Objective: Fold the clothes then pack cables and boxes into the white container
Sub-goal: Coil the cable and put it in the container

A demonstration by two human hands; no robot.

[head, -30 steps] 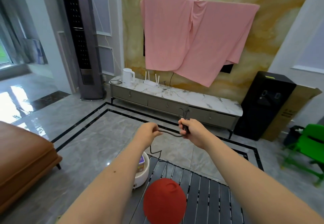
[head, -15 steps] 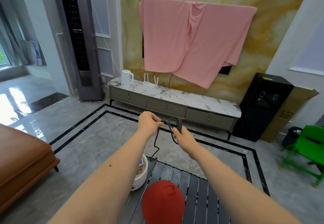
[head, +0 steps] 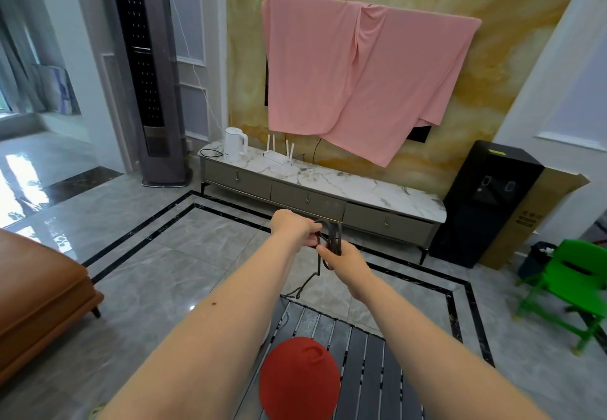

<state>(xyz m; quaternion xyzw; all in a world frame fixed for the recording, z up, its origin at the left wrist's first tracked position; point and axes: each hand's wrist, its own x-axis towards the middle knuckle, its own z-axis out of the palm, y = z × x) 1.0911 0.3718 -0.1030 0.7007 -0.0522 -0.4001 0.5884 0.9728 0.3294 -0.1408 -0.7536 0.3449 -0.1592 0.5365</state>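
Both arms reach out in front of me, above the far end of a dark slatted table (head: 361,354). My left hand (head: 292,227) and my right hand (head: 345,257) are close together, each closed on a black cable (head: 333,239). Part of the cable is looped into a small coil between the two hands. Its loose end (head: 302,288) hangs down toward the table's far edge. A red cap (head: 299,378) lies on the table near me. My left forearm hides the white container.
An orange sofa (head: 42,291) stands at the left. A marble-topped cabinet (head: 328,183) with a white kettle (head: 235,145) and a router lines the far wall under a pink cloth (head: 361,81). A black dispenser (head: 483,202) and a green chair (head: 571,291) are at the right.
My hands have come together and risen slightly. The cable, stretched between them before, is now gathered into loops. The white container beside the table has gone out of sight behind my left arm.
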